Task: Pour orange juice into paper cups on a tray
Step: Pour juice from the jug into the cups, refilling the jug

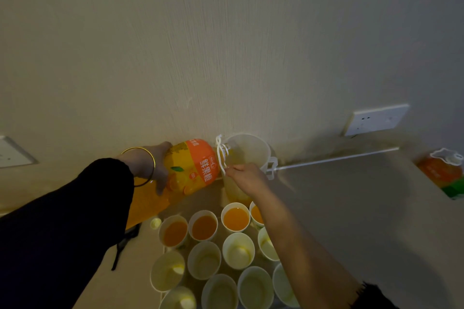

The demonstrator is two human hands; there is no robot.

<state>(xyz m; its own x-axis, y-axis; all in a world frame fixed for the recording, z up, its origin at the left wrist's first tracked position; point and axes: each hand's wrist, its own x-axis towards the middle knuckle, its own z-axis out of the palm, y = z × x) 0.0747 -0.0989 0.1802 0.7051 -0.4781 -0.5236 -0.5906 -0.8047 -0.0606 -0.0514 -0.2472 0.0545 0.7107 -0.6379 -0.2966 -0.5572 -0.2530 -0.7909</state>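
Head: juice bottle [190, 168] tipped, mouth rightward.

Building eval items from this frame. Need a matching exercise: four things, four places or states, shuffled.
Things:
1. juice bottle
2. bottle cap
3. second bottle
4. back-row cups

Places or states:
a. full of juice
b. far right edge of view
c. tilted, neck at the pitcher
d. lying on the counter

Pairs: 1-c, 2-d, 3-b, 4-a
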